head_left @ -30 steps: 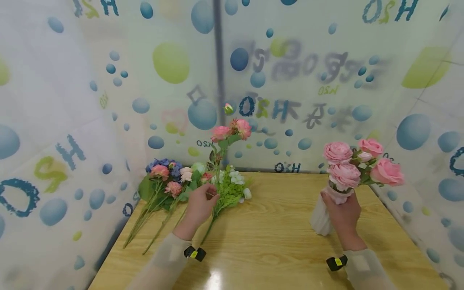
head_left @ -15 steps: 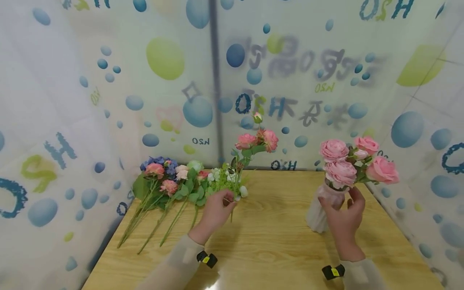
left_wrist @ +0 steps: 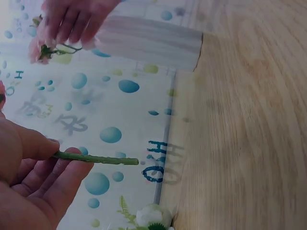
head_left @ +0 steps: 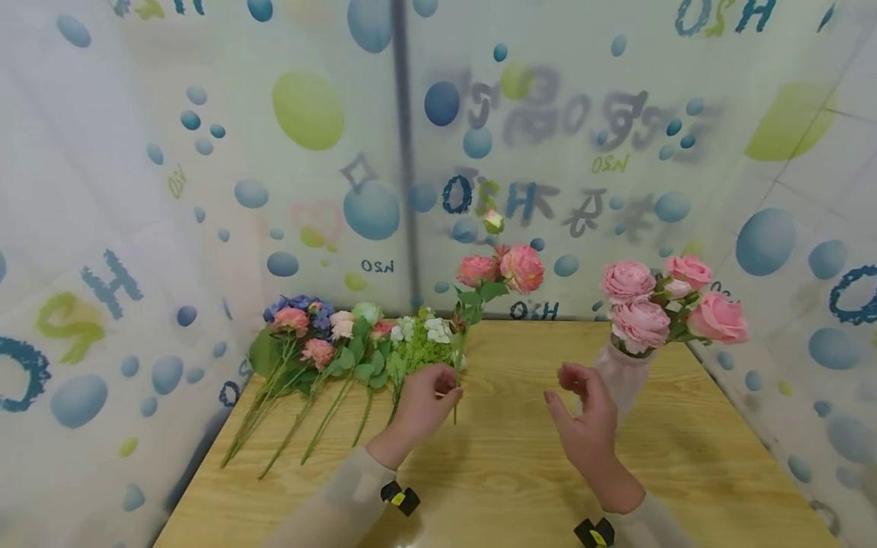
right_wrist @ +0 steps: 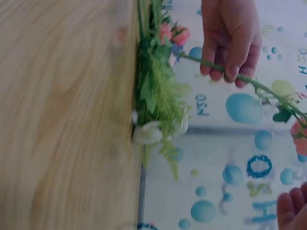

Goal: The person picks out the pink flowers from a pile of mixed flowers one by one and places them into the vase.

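My left hand [head_left: 426, 407] pinches the green stem [left_wrist: 98, 158] of a pink flower spray between thumb and fingers. Two pink blooms [head_left: 522, 269] and a pale bud stand above the hand, and the cut stem end pokes out below. My right hand [head_left: 588, 426] is held with fingers loosely bent and thumb apart, nothing between them. It overlaps the white vase [head_left: 625, 377] in the head view. Several pink roses [head_left: 640, 323] fill the vase, which stands upright on the right of the table.
On the table's [head_left: 507, 487] left lie several loose stems: blue hydrangea [head_left: 304, 310], coral flowers [head_left: 318, 352], a pale green bloom and white flowers with fine greenery [head_left: 421, 352]. A patterned curtain [head_left: 329, 228] hangs close behind the table.
My left hand has carried the pink flower spray rightward, away from the loose stems. My right hand has let go of the vase and moved left; the vase now stands more upright.
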Motion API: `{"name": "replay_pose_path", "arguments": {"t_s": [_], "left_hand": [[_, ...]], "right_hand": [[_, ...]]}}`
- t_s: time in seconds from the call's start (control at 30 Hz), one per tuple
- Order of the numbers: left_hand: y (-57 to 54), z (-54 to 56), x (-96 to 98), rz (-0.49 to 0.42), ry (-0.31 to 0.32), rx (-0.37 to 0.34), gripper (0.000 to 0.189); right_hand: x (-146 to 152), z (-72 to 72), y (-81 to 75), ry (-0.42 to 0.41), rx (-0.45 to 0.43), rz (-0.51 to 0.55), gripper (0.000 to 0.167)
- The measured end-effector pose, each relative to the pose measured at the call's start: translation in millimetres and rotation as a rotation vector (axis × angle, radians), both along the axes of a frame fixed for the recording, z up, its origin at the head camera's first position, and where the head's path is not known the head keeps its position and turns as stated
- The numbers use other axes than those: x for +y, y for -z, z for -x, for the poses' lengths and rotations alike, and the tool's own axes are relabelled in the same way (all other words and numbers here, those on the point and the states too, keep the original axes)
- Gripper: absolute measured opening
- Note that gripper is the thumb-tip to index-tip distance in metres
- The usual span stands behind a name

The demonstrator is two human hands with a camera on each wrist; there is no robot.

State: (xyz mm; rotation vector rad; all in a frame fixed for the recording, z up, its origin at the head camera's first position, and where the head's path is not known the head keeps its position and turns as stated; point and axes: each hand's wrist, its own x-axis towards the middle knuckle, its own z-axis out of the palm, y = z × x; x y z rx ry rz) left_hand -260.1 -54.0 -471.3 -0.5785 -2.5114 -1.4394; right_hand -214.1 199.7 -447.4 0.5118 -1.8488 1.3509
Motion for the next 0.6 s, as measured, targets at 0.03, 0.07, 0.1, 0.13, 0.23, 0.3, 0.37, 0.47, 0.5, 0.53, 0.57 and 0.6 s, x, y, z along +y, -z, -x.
{"name": "replay_pose_path", "arguments": {"t_s": [0.03,0.07,0.1,0.13,0.23,0.3,0.37,0.47,0.5,0.53,0.57,0.6], "left_hand": [[-0.3,-0.9,1.7,-0.008,0.011,0.000,0.009],[-0.6,-2.1,3.4,-0.016,0.023,-0.001,0.009],[-0.8,-3.3,5.0,-0.023,0.038,-0.001,0.009],[-0.6,-4.2,6.6,-0.030,0.053,-0.001,0.009],[-1.2,-7.8,11.1,-0.050,0.094,0.004,0.010],[-0.9,-9.8,13.5,-0.054,0.113,0.019,0.010],[-0.6,-11.6,15.9,-0.049,0.124,0.031,0.010],[1.2,-14.4,18.9,-0.047,0.140,0.022,0.011],[2.0,-15.4,19.7,-0.047,0.146,0.018,0.012],[2.7,-16.4,20.7,-0.045,0.151,0.008,0.013],[3.4,-17.5,21.4,-0.047,0.158,0.000,0.013],[3.6,-18.7,22.0,-0.048,0.161,-0.004,0.013]], "right_hand": [[-6,0.9,-4.7,-0.064,-0.059,-0.004,0.041],[-12,2.1,-8.9,-0.115,-0.125,-0.010,0.039],[-17,3.6,-12.8,-0.163,-0.196,-0.011,0.037],[-22,5.8,-15.2,-0.202,-0.272,-0.013,0.036],[-32,14.1,-18.3,-0.313,-0.477,-0.010,0.038],[-38,20.5,-17.5,-0.375,-0.559,0.001,0.040],[-42,26.1,-15.2,-0.423,-0.596,0.018,0.039],[-47,31.9,-11.2,-0.465,-0.594,0.046,0.033],[-49,33.0,-10.2,-0.475,-0.587,0.059,0.031],[-50,33.8,-9.3,-0.482,-0.579,0.072,0.030],[-51,34.3,-8.8,-0.490,-0.572,0.087,0.029],[-52,36.7,-5.3,-0.496,-0.556,0.101,0.028]]}}
